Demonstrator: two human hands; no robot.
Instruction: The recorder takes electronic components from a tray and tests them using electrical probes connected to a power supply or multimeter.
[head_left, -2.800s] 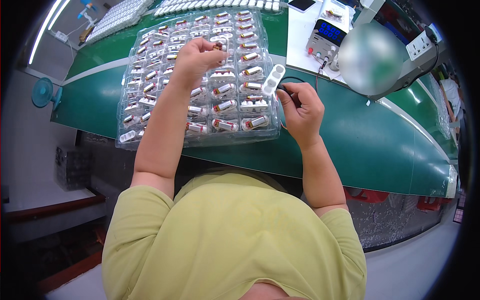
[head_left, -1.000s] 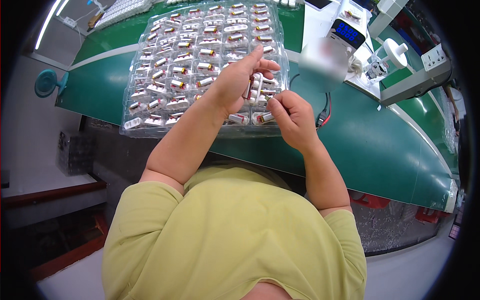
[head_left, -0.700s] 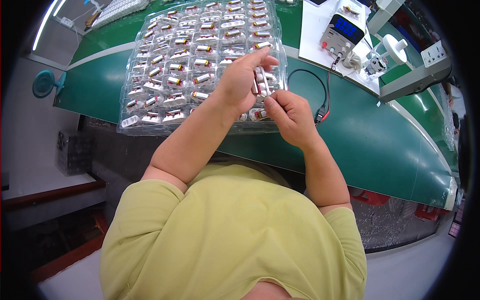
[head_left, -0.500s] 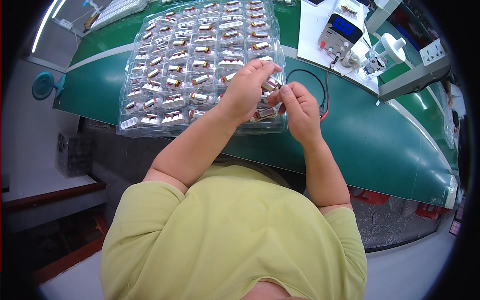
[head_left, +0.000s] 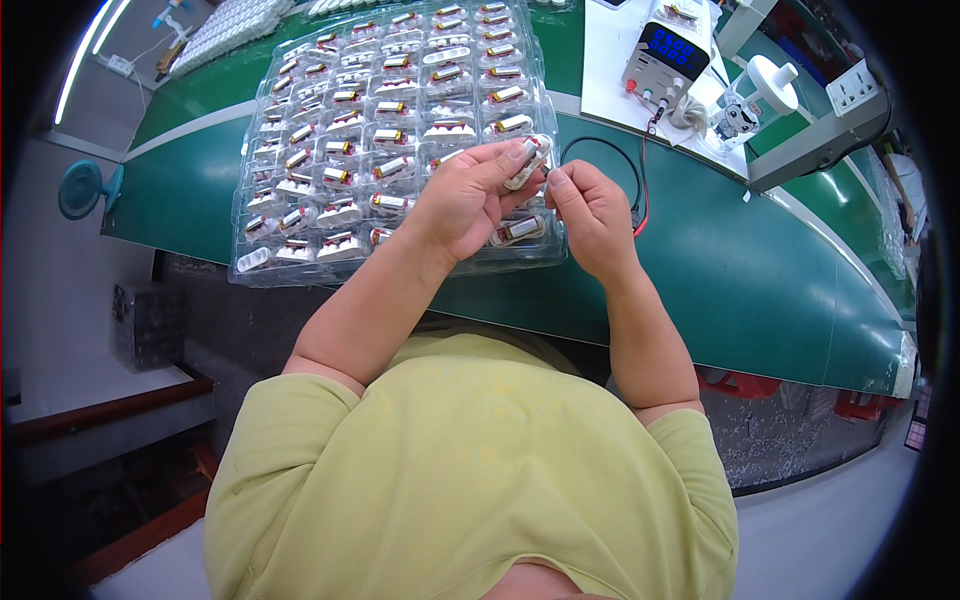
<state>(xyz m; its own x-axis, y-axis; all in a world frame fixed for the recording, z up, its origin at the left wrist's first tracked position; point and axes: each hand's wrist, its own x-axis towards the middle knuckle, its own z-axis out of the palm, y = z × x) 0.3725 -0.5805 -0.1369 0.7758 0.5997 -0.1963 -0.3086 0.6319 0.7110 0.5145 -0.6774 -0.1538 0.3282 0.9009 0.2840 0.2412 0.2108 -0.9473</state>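
Observation:
Over the near right part of a clear plastic tray (head_left: 300, 272), my left hand (head_left: 465, 200) grips a small white plastic casing (head_left: 530, 163) between thumb and fingers. Something silvery and red, like the small batteries in the tray, shows on this casing. My right hand (head_left: 597, 215) is beside it, thumb and forefinger pinched together close to the casing's lower right end. What lies in that pinch is too small to name. Below the hands, another casing with a silver battery (head_left: 518, 231) rests in a tray pocket.
Several casings with batteries fill the tray's rows on the green table (head_left: 740, 270). A power supply (head_left: 667, 62) with a lit blue display stands at the back right, its black lead (head_left: 610, 142) and red lead (head_left: 645, 180) running behind my right hand. Beyond are a white cylindrical holder (head_left: 768, 90) and a socket strip (head_left: 853, 88).
My left hand has turned the casing so it stands more upright, and its fingers have opened out slightly. My right hand keeps its pinch beside it. The whole view has shifted a little.

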